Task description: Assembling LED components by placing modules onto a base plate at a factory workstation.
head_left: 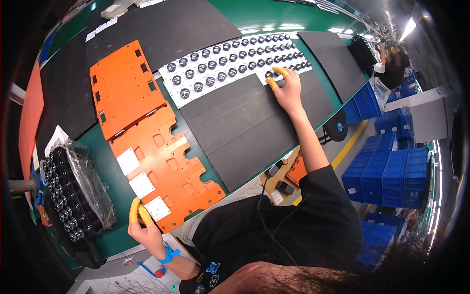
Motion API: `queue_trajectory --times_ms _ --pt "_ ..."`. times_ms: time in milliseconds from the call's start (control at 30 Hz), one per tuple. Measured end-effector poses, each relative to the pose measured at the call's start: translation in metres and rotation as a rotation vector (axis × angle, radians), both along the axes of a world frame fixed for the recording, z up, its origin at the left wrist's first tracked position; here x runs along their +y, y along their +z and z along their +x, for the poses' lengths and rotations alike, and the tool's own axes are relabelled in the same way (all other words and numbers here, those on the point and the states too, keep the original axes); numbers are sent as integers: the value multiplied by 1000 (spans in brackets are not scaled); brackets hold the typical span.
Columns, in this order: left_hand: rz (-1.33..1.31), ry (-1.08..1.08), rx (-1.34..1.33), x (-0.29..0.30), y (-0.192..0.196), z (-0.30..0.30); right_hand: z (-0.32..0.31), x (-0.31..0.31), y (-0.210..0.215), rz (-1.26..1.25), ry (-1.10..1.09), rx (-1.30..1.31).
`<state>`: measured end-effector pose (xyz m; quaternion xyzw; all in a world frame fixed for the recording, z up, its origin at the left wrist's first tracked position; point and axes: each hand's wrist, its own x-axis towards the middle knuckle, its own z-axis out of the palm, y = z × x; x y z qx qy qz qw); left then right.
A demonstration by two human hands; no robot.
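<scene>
My right hand, with yellow finger cots on thumb and forefinger, reaches to the near edge of a white perforated panel. Those two fingers close around a small black round part there. Rows of black round knob-like parts stand on the panel. My left hand, also in yellow finger cots, is at the lower left with its covered fingers stretched out. They lie beside the nearest white square plate; whether they touch it I cannot tell. Two more such plates lie in line on an orange fixture board.
The orange fixture's hinged lid lies folded back. Black mats cover parts of the green table. At left stands a plastic-wrapped black tray of shiny round parts. Blue crates and another person are at right.
</scene>
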<state>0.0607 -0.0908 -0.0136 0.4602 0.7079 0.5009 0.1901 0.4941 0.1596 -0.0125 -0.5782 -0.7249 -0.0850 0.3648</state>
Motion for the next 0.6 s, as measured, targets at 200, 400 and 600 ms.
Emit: queue_trajectory --times_ms 200,400,600 --pt "62 8 -15 -3 -8 -3 -54 -45 26 -125 152 242" --pt "18 -22 115 -6 -4 -6 -150 -123 43 -403 550 387" --pt "69 -63 108 0 3 -5 -210 -152 40 -345 944 341"
